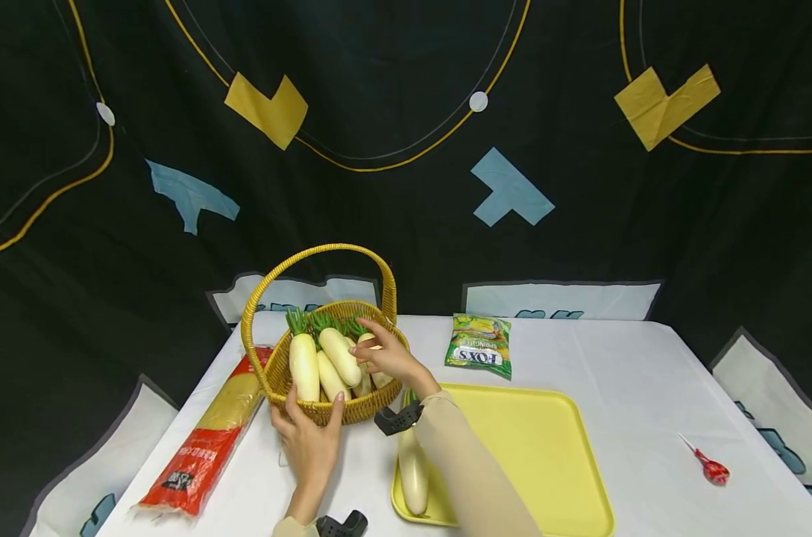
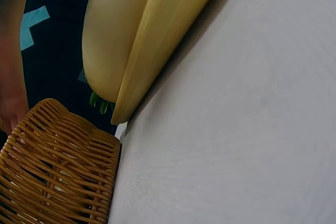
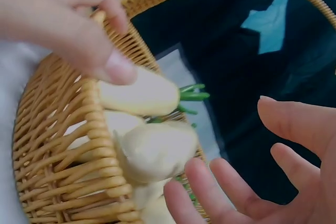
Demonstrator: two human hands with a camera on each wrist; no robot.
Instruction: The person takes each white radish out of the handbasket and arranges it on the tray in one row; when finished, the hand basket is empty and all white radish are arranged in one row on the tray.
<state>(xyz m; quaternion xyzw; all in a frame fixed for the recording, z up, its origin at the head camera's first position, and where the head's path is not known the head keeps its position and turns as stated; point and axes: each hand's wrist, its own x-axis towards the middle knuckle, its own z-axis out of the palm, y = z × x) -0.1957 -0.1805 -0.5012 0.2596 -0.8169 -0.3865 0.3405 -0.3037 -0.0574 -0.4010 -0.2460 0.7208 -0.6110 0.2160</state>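
Several white radishes [image 1: 303,365] with green tops lie in a yellow wicker basket [image 1: 362,409] with a tall arched handle. At the basket's near rim, my left hand [image 1: 312,440] grips the weave; the right wrist view shows its thumb [image 3: 121,69] over the edge beside a radish. My right hand [image 1: 392,358] hovers at the basket's right side with its fingers spread, close to the radishes [image 3: 160,150] and holding none. Another white radish [image 1: 414,470] lies on the left part of a yellow tray [image 1: 526,455], partly hidden by my right forearm.
Left of the basket lies a long red and yellow packet [image 1: 207,440]. A green Fox's sweets bag [image 1: 479,345] sits behind the tray, and a red lollipop [image 1: 714,470] lies far right. The white table [image 1: 647,373] ends at a dark curtain [image 1: 406,209].
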